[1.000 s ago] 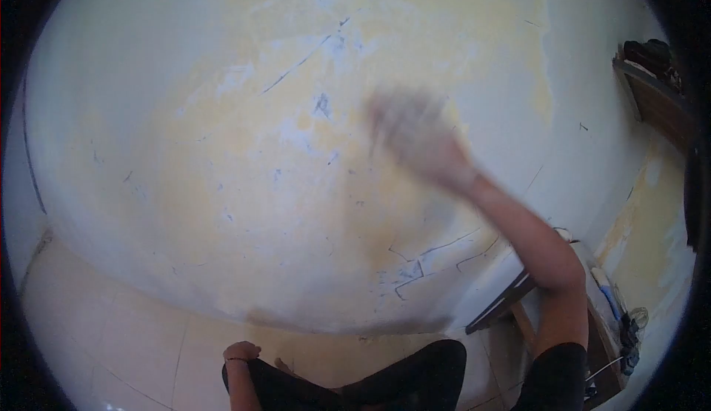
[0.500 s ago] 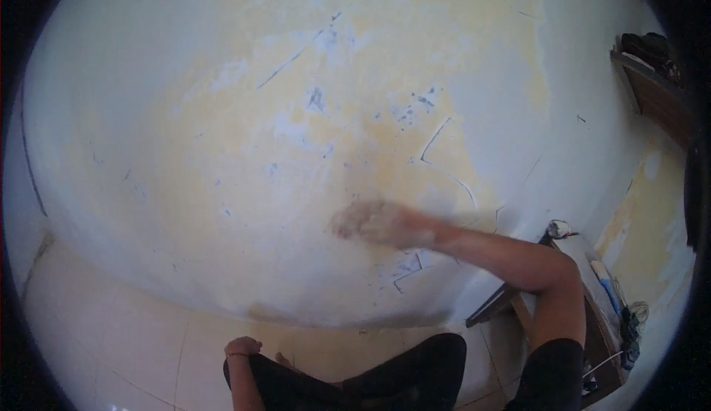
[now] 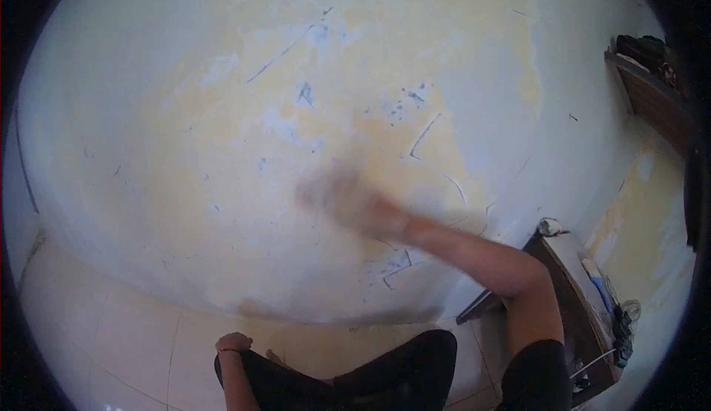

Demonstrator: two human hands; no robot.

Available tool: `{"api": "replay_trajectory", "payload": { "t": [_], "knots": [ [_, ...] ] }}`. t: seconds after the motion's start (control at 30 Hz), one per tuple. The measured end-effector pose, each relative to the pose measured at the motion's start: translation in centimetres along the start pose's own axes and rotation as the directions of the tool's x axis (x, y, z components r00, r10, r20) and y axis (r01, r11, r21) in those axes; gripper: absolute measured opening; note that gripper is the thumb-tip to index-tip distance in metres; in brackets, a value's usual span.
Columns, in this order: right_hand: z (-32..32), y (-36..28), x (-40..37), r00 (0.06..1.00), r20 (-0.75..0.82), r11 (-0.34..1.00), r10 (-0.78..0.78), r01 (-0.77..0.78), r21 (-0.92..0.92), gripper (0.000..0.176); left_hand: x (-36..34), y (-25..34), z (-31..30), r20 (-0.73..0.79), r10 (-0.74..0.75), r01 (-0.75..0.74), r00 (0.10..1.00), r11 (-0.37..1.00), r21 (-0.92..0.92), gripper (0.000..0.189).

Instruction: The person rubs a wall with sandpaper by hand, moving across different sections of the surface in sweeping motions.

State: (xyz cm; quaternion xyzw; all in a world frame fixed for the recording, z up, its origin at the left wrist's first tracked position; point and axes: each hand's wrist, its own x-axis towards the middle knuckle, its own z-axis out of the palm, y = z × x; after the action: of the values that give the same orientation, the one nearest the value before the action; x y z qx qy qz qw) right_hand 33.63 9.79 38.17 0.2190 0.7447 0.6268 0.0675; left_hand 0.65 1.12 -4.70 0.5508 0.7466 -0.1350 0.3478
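A pale wall (image 3: 222,137) with yellow and bluish-white patches fills most of the view. My right hand (image 3: 341,196) is at the wall's middle, smeared by motion. Whether its fingers are spread or closed, and whether anything is in them, cannot be made out. Scratches, cracks and dark chipped spots (image 3: 413,95) mark the surface around it. Low at the left, my left hand (image 3: 234,342) rests at my knee with its fingers curled in and nothing visible in them. A thin band (image 3: 230,349) circles that wrist.
A wooden shelf unit (image 3: 570,285) stands at the right, bearing a white object (image 3: 549,227), a blue-and-white tool (image 3: 597,281) and dark cables (image 3: 623,329). Higher up is a wall shelf (image 3: 652,96) with dark items. Light floor tiles (image 3: 133,337) meet the wall's foot.
My right hand has moved left and slightly up across the wall. The view has shifted slightly. My left hand stays at the knee.
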Motion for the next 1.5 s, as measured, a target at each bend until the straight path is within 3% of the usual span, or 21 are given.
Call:
{"api": "replay_trajectory", "payload": {
  "t": [0.13, 0.2, 0.23, 0.33, 0.4, 0.5, 0.53, 0.6, 0.63, 0.73, 0.83, 0.87, 0.93, 1.03, 1.17, 1.23, 1.3, 1.4, 1.43, 1.47, 1.5],
  "knots": [
    [5.3, -6.9, -1.8, 0.933, -0.315, 0.418, -0.176, 0.360, 0.834, 0.041, 3.5, -2.0, 2.0, -0.007, 0.070, -0.070, 0.998, 0.997, -0.015, 0.049],
    [0.0, 3.4, 0.7, 0.976, -0.216, 0.695, 0.043, 0.126, 0.708, 0.042, 3.2, -1.7, 1.4, -0.002, 0.054, -0.054, 0.999, 0.999, -0.005, 0.049],
    [-0.5, 8.6, 1.8, 0.958, -0.262, 0.949, 0.119, -0.032, 0.315, 0.048, 3.3, -1.3, 1.5, 0.011, 0.047, -0.047, 0.999, 0.999, 0.008, 0.049],
    [-2.0, 25.4, 2.1, 0.778, -0.463, 0.892, 0.424, -0.446, 0.069, 0.049, 3.1, -0.3, 0.7, 0.038, 0.070, -0.072, 0.997, 0.995, 0.063, 0.050],
    [-6.8, 28.1, 2.9, 0.518, -0.059, 0.506, 0.853, -0.795, 0.335, 0.058, 1.7, 0.8, -0.4, 0.021, 0.070, -0.072, 0.997, 0.995, 0.076, 0.050],
    [-1.8, 24.5, 3.2, 0.729, -0.425, 0.776, 0.537, -0.624, -0.090, 0.050, 0.5, 0.4, -0.6, -0.001, 0.078, -0.078, 0.997, 0.994, 0.079, 0.049],
    [-4.4, 19.3, 3.6, 0.856, -0.157, 0.810, 0.492, -0.516, -0.277, 0.052, 2.7, -0.3, 0.4, -0.001, 0.110, -0.109, 0.994, 0.989, 0.099, 0.049],
    [-1.6, 9.6, 3.9, 0.936, -0.244, 0.964, 0.252, -0.265, -0.020, 0.052, 2.2, -0.5, 1.3, 0.004, 0.103, -0.103, 0.995, 0.992, 0.067, 0.048],
    [-0.8, 3.8, 3.2, 0.997, -0.047, 0.998, 0.067, -0.066, 0.022, 0.053, -0.6, 0.3, -0.4, 0.006, 0.062, -0.062, 0.998, 0.998, 0.021, 0.048],
    [2.9, -5.7, -1.6, 0.941, -0.266, 0.715, -0.207, 0.332, 0.616, 0.047, 1.4, -0.7, 1.1, 0.015, 0.064, -0.064, 0.998, 0.998, -0.019, 0.047],
    [0.9, 2.8, 1.2, 0.995, -0.092, 0.777, -0.037, 0.086, 0.624, 0.049, 8.8, -3.3, 4.5, -0.005, 0.176, -0.175, 0.984, 0.982, 0.069, 0.048],
    [-0.8, 8.0, 2.2, 0.981, -0.192, 0.994, 0.014, 0.008, 0.110, 0.051, 10.8, -3.5, 5.7, -0.009, 0.225, -0.223, 0.974, 0.969, 0.109, 0.049],
    [-2.8, 18.1, 3.5, 0.922, -0.282, 0.938, 0.266, -0.315, -0.144, 0.057, 2.7, -0.4, 1.0, -0.005, 0.081, -0.081, 0.997, 0.996, 0.036, 0.050],
    [-7.7, 25.3, 4.7, 0.618, -0.075, 0.607, 0.782, -0.730, 0.314, 0.057, -0.5, 1.3, -1.0, 0.001, 0.005, -0.005, 1.000, 1.000, 0.020, 0.050],
    [-2.7, 16.1, 5.7, 0.785, -0.475, 0.884, 0.398, -0.466, -0.029, 0.054, 1.2, -0.3, 0.3, -0.015, 0.065, -0.064, 0.998, 0.998, 0.027, 0.049],
    [-0.3, 3.9, 4.9, 0.975, -0.132, 0.978, 0.180, -0.192, -0.082, 0.051, 3.6, -0.9, 1.3, 0.020, 0.076, -0.076, 0.997, 0.997, 0.033, 0.050],
    [2.8, -6.6, 1.4, 0.960, -0.255, 0.905, -0.112, 0.205, 0.374, 0.043, 3.2, -0.8, 2.2, 0.018, 0.069, -0.070, 0.997, 0.997, 0.017, 0.051],
    [3.1, -3.7, 1.8, 0.945, -0.315, 0.611, -0.084, 0.298, 0.733, 0.042, 3.3, -1.7, 1.7, 0.017, 0.079, -0.079, 0.997, 0.996, -0.037, 0.051],
    [0.6, 1.6, 3.0, 0.982, -0.191, 0.712, 0.001, 0.133, 0.690, 0.044, 2.8, -1.4, 1.3, -0.044, 0.073, -0.075, 0.996, 0.997, -0.034, 0.046],
    [-1.3, 6.6, 4.5, 0.985, -0.170, 0.997, 0.037, -0.024, 0.077, 0.048, 1.6, -1.0, 0.9, -0.103, 0.069, -0.073, 0.992, 0.997, -0.030, 0.041],
    [-2.5, 12.4, 5.0, 0.937, -0.241, 0.967, 0.251, -0.235, 0.095, 0.052, 0.7, -0.5, 1.0, -0.151, 0.065, -0.069, 0.986, 0.997, -0.020, 0.036]
  ]
}}
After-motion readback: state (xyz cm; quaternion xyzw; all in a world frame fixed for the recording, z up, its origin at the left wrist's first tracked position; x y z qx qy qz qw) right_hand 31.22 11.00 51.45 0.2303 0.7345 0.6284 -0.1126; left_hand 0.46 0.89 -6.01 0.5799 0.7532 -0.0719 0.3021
